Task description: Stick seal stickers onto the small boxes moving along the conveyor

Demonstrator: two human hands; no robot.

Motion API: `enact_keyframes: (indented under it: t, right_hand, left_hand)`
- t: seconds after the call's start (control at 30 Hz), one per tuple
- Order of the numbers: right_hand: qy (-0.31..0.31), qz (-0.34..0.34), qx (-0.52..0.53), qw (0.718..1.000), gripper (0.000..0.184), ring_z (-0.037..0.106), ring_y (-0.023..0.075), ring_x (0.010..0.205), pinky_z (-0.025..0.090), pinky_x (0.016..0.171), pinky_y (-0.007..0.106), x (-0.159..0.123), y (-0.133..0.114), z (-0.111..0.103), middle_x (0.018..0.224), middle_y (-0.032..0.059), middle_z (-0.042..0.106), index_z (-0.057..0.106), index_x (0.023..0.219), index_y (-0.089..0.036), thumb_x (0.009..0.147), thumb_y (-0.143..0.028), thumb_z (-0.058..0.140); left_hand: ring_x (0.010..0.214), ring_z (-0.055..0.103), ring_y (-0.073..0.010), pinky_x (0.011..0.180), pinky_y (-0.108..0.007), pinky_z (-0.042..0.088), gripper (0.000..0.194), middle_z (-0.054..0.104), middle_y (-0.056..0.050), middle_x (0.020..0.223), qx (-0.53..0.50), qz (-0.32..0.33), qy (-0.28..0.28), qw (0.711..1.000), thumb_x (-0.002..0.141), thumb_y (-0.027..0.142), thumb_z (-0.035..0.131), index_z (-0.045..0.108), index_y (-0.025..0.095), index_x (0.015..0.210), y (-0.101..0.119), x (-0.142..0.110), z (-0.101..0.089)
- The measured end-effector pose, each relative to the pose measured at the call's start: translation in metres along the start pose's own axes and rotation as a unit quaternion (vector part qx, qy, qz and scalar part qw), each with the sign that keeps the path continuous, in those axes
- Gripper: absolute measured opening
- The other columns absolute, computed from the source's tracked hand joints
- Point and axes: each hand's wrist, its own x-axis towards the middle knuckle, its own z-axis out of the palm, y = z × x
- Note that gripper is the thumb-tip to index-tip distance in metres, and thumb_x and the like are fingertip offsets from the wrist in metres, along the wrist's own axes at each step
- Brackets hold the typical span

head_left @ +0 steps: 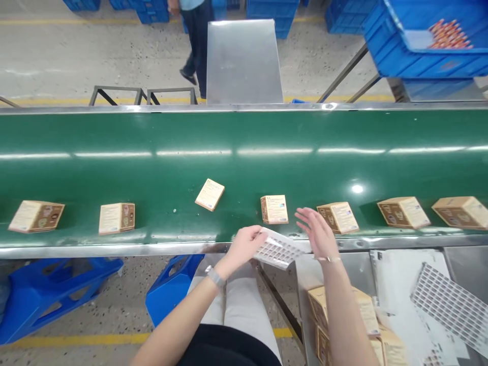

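Note:
My left hand (246,245) pinches the left end of a white sheet of small stickers in a grid (280,249), held tilted over the belt's near edge. Just beyond the sheet's right end, my right hand (319,233) is raised with its fingers apart and nothing visible in them. Near those fingers, on the green belt, is a small cream-and-brown carton (275,209). A similar carton (340,217) stands behind my right wrist, partly covered by it. Farther left lies another carton (210,194), turned at an angle.
More cartons (117,218) stand along the green conveyor belt (244,132). At lower right, a metal side table holds stacked cartons (366,310) and another sticker sheet (452,305). Blue stools (171,290) are below left. Across the belt, a person (196,46) walks near blue crates (272,15).

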Motion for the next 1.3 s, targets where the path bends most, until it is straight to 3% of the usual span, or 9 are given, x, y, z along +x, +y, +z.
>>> enact_keyframes:
  t: [0.1, 0.23, 0.4, 0.47, 0.57, 0.7, 0.93, 1.07, 1.3]
  right_hand:
    - [-0.158, 0.022, -0.058, 0.985, 0.053, 0.07, 0.0248, 0.093, 0.058, 0.08, 0.038, -0.048, -0.027, -0.016, 0.097, 0.0089, 0.074, 0.067, 0.096, -0.023, 0.054, -0.049, 0.089]
    - [-0.283, -0.036, -0.13, 0.95, 0.05, 0.068, 0.0202, 0.083, 0.059, 0.076, 0.035, -0.102, -0.05, -0.006, 0.085, 0.0046, 0.07, 0.062, 0.105, -0.024, 0.067, -0.048, 0.083]
    - [-0.302, -0.077, -0.201, 0.929, 0.041, 0.066, 0.0189, 0.071, 0.058, 0.062, 0.031, -0.137, -0.069, 0.019, 0.077, 0.0033, 0.067, 0.062, 0.098, -0.022, 0.076, -0.056, 0.071]
    - [-0.305, -0.082, -0.22, 0.923, 0.042, 0.063, 0.0172, 0.061, 0.054, 0.055, 0.03, -0.147, -0.075, 0.024, 0.069, 0.0005, 0.064, 0.062, 0.099, -0.022, 0.079, -0.058, 0.067]
    - [-0.315, -0.096, -0.24, 0.913, 0.042, 0.059, 0.0157, 0.054, 0.05, 0.05, 0.027, -0.16, -0.083, 0.03, 0.062, -0.0025, 0.061, 0.06, 0.104, -0.022, 0.083, -0.058, 0.062]
    - [-0.346, -0.131, -0.267, 0.89, 0.037, 0.058, 0.0153, 0.053, 0.048, 0.05, 0.026, -0.172, -0.095, 0.033, 0.061, -0.0024, 0.064, 0.061, 0.105, -0.023, 0.086, -0.054, 0.059]
    - [-0.358, -0.193, -0.324, 0.854, 0.026, 0.062, 0.0162, 0.056, 0.049, 0.049, 0.026, -0.183, -0.115, 0.031, 0.067, 0.0006, 0.07, 0.068, 0.086, -0.023, 0.088, -0.047, 0.057]
    - [-0.369, -0.211, -0.339, 0.839, 0.021, 0.069, 0.019, 0.07, 0.054, 0.062, 0.028, -0.192, -0.126, 0.034, 0.079, 0.0022, 0.075, 0.07, 0.084, -0.024, 0.087, -0.042, 0.06]
    - [-0.349, -0.269, -0.352, 0.826, 0.026, 0.067, 0.017, 0.061, 0.053, 0.059, 0.027, -0.198, -0.127, 0.03, 0.07, 0.0011, 0.074, 0.069, 0.076, -0.026, 0.092, -0.041, 0.054]
  left_hand:
    - [0.065, 0.063, -0.0178, 0.058, -0.026, 0.048, 0.045, 0.067, -0.005, 0.072, -0.06, -0.035, 0.019, 0.997, 0.09, 0.055, 0.049, 0.061, 0.013, 0.079, 0.013, -0.028, -0.025]
    - [0.068, 0.064, -0.0165, 0.062, -0.025, 0.048, 0.047, 0.068, -0.006, 0.075, -0.113, -0.067, 0.019, 0.991, 0.085, 0.059, 0.058, 0.064, 0.012, 0.085, 0.039, -0.07, -0.05]
    - [0.087, 0.069, -0.0216, 0.07, -0.03, 0.054, 0.037, 0.072, -0.011, 0.1, -0.091, -0.067, 0.063, 0.992, 0.09, 0.048, 0.055, 0.06, 0.014, 0.105, 0.061, -0.113, -0.065]
    - [0.113, 0.064, -0.0264, 0.083, -0.037, 0.055, 0.04, 0.064, -0.015, 0.126, 0.064, 0.015, 0.137, 0.988, 0.091, 0.042, 0.057, 0.053, 0.017, 0.122, 0.068, -0.127, -0.068]
    - [0.135, 0.048, -0.0267, 0.111, -0.048, 0.038, 0.035, 0.056, -0.011, 0.139, 0.31, 0.195, 0.164, 0.916, 0.093, 0.032, 0.06, 0.053, 0.022, 0.125, 0.082, -0.144, -0.064]
    - [0.099, 0.067, -0.0201, 0.1, -0.041, 0.045, 0.022, 0.072, -0.005, 0.106, 0.428, 0.29, 0.098, 0.85, 0.098, 0.034, 0.054, 0.058, 0.019, 0.113, 0.102, -0.154, -0.053]
    - [0.063, 0.062, -0.0115, 0.058, -0.024, 0.041, 0.036, 0.068, 0.001, 0.072, 0.412, 0.293, 0.071, 0.86, 0.102, 0.041, 0.043, 0.063, 0.018, 0.083, 0.109, -0.155, -0.054]
    - [0.055, 0.059, -0.0102, 0.052, -0.023, 0.036, 0.042, 0.064, 0.002, 0.064, 0.441, 0.304, 0.042, 0.843, 0.105, 0.04, 0.036, 0.062, 0.017, 0.081, 0.109, -0.159, -0.053]
    - [0.045, 0.054, -0.0104, 0.045, -0.025, 0.025, 0.049, 0.058, 0.002, 0.054, 0.483, 0.33, 0.028, 0.811, 0.105, 0.046, 0.03, 0.057, 0.017, 0.077, 0.119, -0.163, -0.059]
